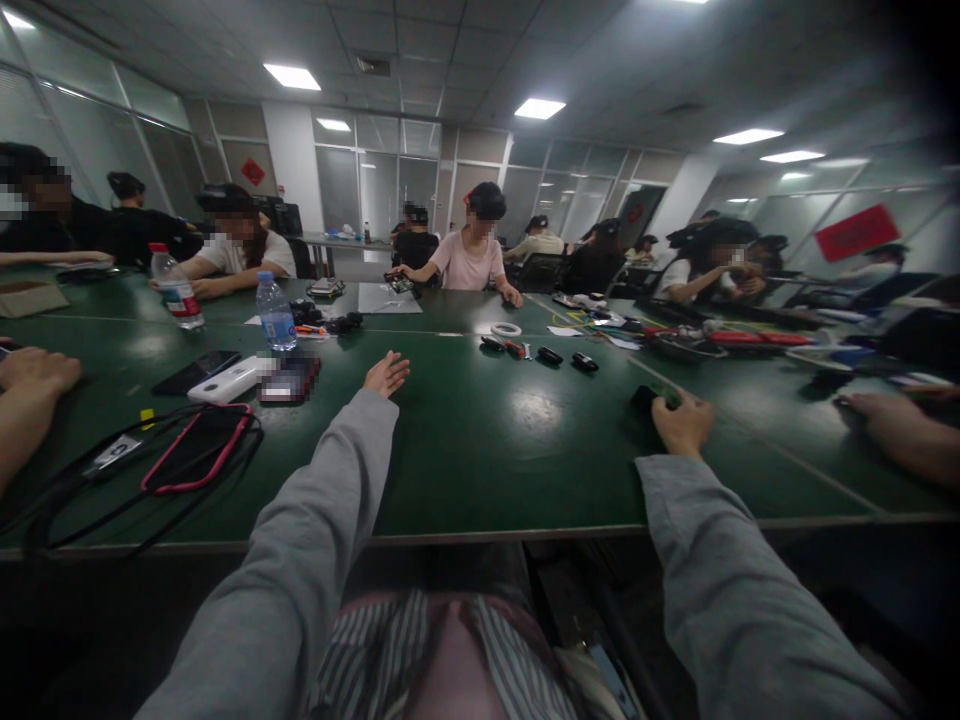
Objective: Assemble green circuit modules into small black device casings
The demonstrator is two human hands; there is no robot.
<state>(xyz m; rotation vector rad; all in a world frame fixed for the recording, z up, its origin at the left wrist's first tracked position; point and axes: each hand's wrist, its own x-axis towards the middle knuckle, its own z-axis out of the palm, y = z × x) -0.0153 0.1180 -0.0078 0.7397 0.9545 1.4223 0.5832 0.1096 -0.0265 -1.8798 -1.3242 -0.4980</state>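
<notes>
Both grey-sleeved arms stretch forward over the dark green table (465, 450). Right hand (682, 422) at 2 o'clock, fingers curled around a small dark object with a green edge (654, 398) that rests on the table; a pick-up looks in hand, and the next move calls for a firm pinch and lift. Left hand (387, 374) at 11 o'clock, open, palm up, holding nothing. Beyond at 12 o'clock: white tape roll (506, 329) and small black tools (550, 354). Clear plastic water bottle (275, 312) farther left.
</notes>
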